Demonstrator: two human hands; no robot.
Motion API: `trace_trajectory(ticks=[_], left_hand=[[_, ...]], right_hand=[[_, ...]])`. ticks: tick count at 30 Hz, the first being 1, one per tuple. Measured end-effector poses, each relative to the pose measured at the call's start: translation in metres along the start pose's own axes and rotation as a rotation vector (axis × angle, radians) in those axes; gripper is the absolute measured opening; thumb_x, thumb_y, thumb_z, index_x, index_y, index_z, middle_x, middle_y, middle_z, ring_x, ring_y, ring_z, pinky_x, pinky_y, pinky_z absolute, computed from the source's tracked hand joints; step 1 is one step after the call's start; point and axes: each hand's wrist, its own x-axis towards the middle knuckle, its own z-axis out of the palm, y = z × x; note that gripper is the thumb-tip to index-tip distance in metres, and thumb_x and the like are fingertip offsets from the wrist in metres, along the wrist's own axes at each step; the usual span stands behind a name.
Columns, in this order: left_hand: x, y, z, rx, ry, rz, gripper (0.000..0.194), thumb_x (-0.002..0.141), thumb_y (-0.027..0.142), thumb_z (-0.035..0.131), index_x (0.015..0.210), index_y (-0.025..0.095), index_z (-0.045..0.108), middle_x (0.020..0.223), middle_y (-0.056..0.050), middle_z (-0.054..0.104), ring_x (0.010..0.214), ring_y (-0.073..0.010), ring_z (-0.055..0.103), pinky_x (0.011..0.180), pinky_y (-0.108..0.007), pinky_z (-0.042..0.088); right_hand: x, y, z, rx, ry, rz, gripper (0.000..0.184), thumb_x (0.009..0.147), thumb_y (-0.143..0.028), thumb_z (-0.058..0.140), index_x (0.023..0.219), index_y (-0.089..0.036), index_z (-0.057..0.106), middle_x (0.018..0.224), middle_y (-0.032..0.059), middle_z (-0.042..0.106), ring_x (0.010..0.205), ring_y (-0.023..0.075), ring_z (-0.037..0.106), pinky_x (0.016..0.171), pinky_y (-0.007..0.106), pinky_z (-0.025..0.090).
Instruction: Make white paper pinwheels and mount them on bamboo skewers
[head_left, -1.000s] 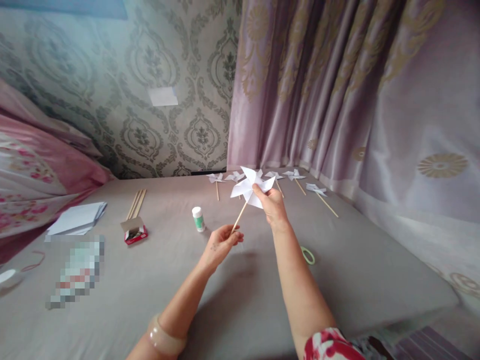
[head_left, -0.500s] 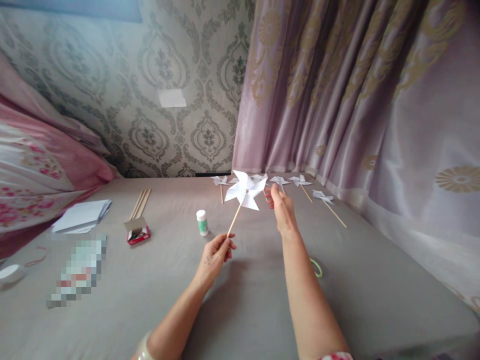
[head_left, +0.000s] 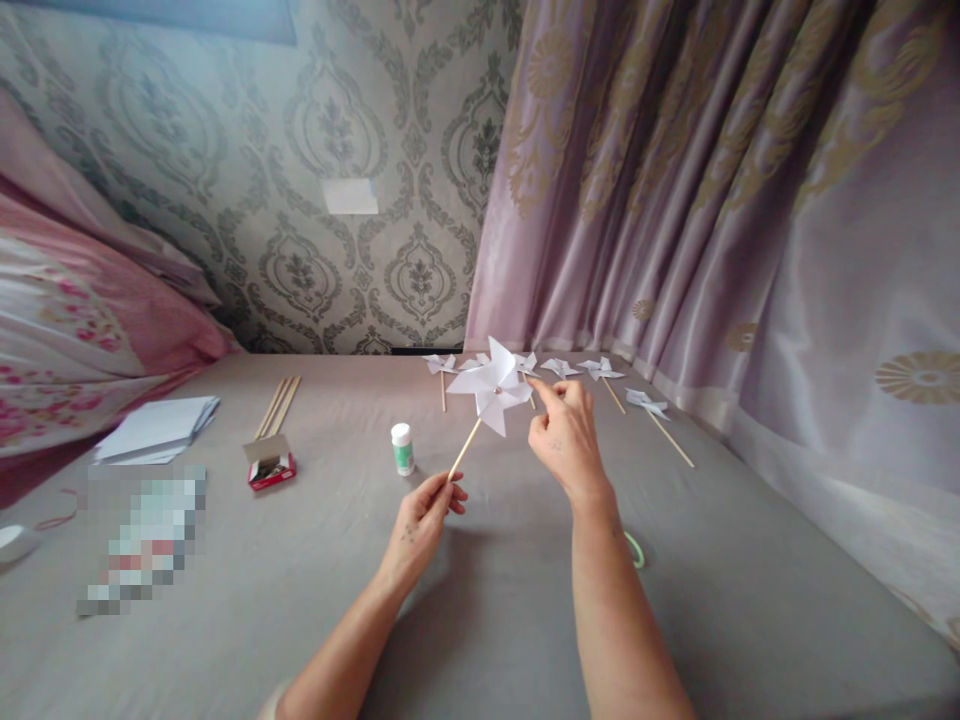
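Note:
A white paper pinwheel (head_left: 491, 387) on a thin wooden stick is held up in front of me, tilted a little to the right. My left hand (head_left: 422, 520) is closed around the lower part of its stick. At the pinwheel's right side, my right hand (head_left: 568, 430) points its index finger at the edge of a blade, the other fingers curled; whether the fingertip touches the paper I cannot tell. A small pin head shows at the pinwheel's centre. Behind it lie several finished pinwheels (head_left: 600, 368), partly hidden by the raised one and my right hand.
Left of my hands stand a white and green glue bottle (head_left: 403, 450) and an open red box (head_left: 271, 472) of small metal pieces. Wooden sticks (head_left: 276, 408), paper sheets (head_left: 154, 430) and a blurred-out packet (head_left: 150, 540) lie further left. A green ring-shaped handle (head_left: 636, 549) shows beside my right forearm.
My right hand has turned, its index finger now extended toward the pinwheel's blade. The pinwheel's blades have rotated. My left hand keeps its hold on the stick.

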Motion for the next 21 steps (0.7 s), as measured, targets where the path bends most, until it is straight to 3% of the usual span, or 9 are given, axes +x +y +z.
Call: trace_trajectory(ticks=[5,7,10,12,13,15,18,19,21], left_hand=[[0.000,0.000,0.000,-0.036,-0.005,-0.008,0.040,0.076,0.045,0.061,0.097,0.012,0.066,0.075,-0.006,0.065,0.068,-0.0155,0.060,0.069,-0.028,0.046],[0.001,0.000,0.000,-0.049,-0.004,-0.013,0.040,0.076,0.045,0.062,0.096,0.012,0.066,0.075,-0.006,0.065,0.068,-0.0157,0.060,0.069,-0.028,0.047],[0.000,0.001,0.001,-0.056,0.005,-0.014,0.039,0.075,0.044,0.062,0.096,0.012,0.066,0.074,-0.005,0.065,0.068,-0.0157,0.060,0.070,-0.028,0.047],[0.000,0.003,0.001,-0.055,0.010,-0.015,0.038,0.075,0.043,0.062,0.097,0.012,0.066,0.074,-0.005,0.066,0.069,-0.0158,0.060,0.070,-0.028,0.047],[0.000,0.003,0.001,-0.054,0.012,-0.016,0.038,0.075,0.043,0.062,0.097,0.012,0.066,0.075,-0.005,0.066,0.069,-0.0158,0.060,0.071,-0.028,0.047],[-0.001,0.004,0.001,-0.053,0.016,-0.020,0.038,0.075,0.042,0.062,0.097,0.012,0.067,0.075,-0.005,0.066,0.069,-0.0157,0.060,0.071,-0.028,0.047],[-0.001,0.003,0.001,-0.048,0.014,-0.030,0.039,0.074,0.043,0.062,0.096,0.012,0.066,0.074,-0.005,0.065,0.070,-0.0158,0.060,0.072,-0.028,0.047],[-0.001,0.003,0.001,-0.045,0.011,-0.032,0.039,0.074,0.044,0.062,0.096,0.012,0.066,0.074,-0.005,0.065,0.070,-0.0159,0.060,0.072,-0.028,0.046],[-0.001,0.003,0.002,-0.042,0.009,-0.034,0.039,0.074,0.044,0.062,0.096,0.012,0.066,0.075,-0.005,0.065,0.070,-0.0160,0.060,0.072,-0.028,0.046]], right_hand=[[0.001,-0.009,-0.007,0.000,-0.057,0.081,0.064,0.071,-0.005,0.044,0.135,-0.012,0.045,0.098,0.0136,0.056,0.099,0.0268,0.051,0.091,0.039,0.042],[0.000,-0.011,-0.012,-0.019,-0.146,0.120,0.059,0.073,-0.006,0.043,0.132,-0.013,0.050,0.100,0.0141,0.060,0.100,0.0266,0.054,0.089,0.037,0.043],[-0.005,-0.012,-0.022,0.080,-0.501,0.047,0.040,0.076,-0.010,0.044,0.104,-0.021,0.069,0.098,0.0084,0.067,0.094,0.0220,0.060,0.083,0.031,0.045],[-0.008,-0.013,-0.028,0.247,-0.761,-0.060,0.033,0.075,-0.013,0.046,0.091,-0.024,0.073,0.089,0.0027,0.071,0.086,0.0180,0.063,0.076,0.026,0.046],[-0.008,-0.013,-0.030,0.329,-0.824,-0.089,0.031,0.075,-0.014,0.047,0.089,-0.024,0.073,0.085,0.0009,0.072,0.082,0.0165,0.064,0.072,0.024,0.046],[-0.006,-0.015,-0.033,0.425,-0.737,-0.048,0.031,0.077,-0.017,0.045,0.093,-0.022,0.071,0.080,0.0007,0.071,0.074,0.0150,0.064,0.066,0.023,0.045],[0.000,-0.015,-0.034,0.307,-0.331,0.163,0.041,0.082,-0.019,0.041,0.118,-0.017,0.060,0.083,0.0050,0.071,0.075,0.0159,0.063,0.067,0.025,0.044],[0.000,-0.014,-0.033,0.225,-0.268,0.216,0.046,0.081,-0.018,0.041,0.125,-0.016,0.054,0.084,0.0063,0.071,0.077,0.0168,0.063,0.069,0.025,0.044],[-0.002,-0.010,-0.032,0.112,-0.378,0.225,0.050,0.078,-0.015,0.044,0.126,-0.015,0.054,0.082,0.0070,0.071,0.078,0.0178,0.063,0.069,0.025,0.043]])
